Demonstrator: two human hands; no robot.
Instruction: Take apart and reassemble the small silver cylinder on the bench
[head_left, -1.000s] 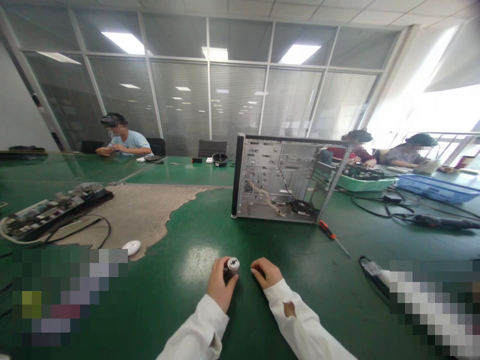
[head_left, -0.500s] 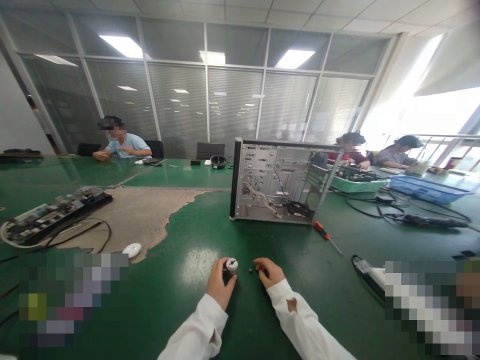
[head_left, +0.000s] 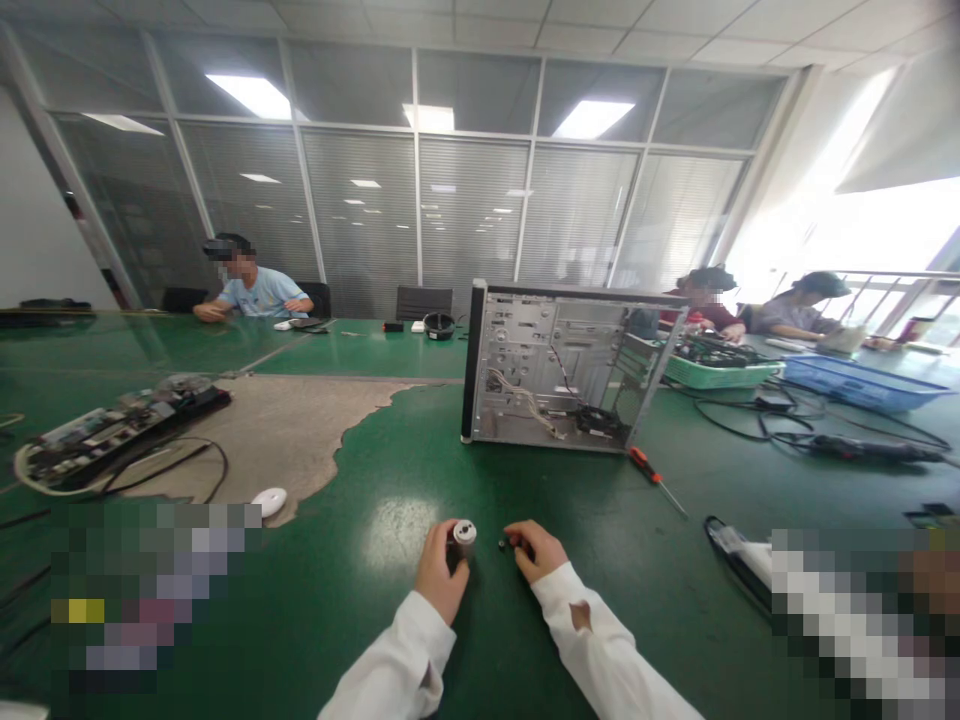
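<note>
My left hand (head_left: pixel 442 572) is wrapped round a small metal cylinder (head_left: pixel 464 538) with a pale round top, which stands upright on the green table (head_left: pixel 405 440). To its right lies a tiny dark part (head_left: pixel 502 545) on the table top. My right hand (head_left: pixel 538 549) is just right of that part, its fingers curled and their tips close to it. Whether the fingertips touch the part is too small to tell.
An open computer case (head_left: pixel 555 365) stands ahead, with an orange screwdriver (head_left: pixel 646 466) at its lower right corner. Green basket (head_left: pixel 720 376) and blue basket (head_left: pixel 862 385) are at the right. A circuit assembly (head_left: pixel 120 430) lies left. People sit across the table.
My right hand's fingertips have come closer to the tiny part. My left hand stays round the cylinder. The view has shifted slightly.
</note>
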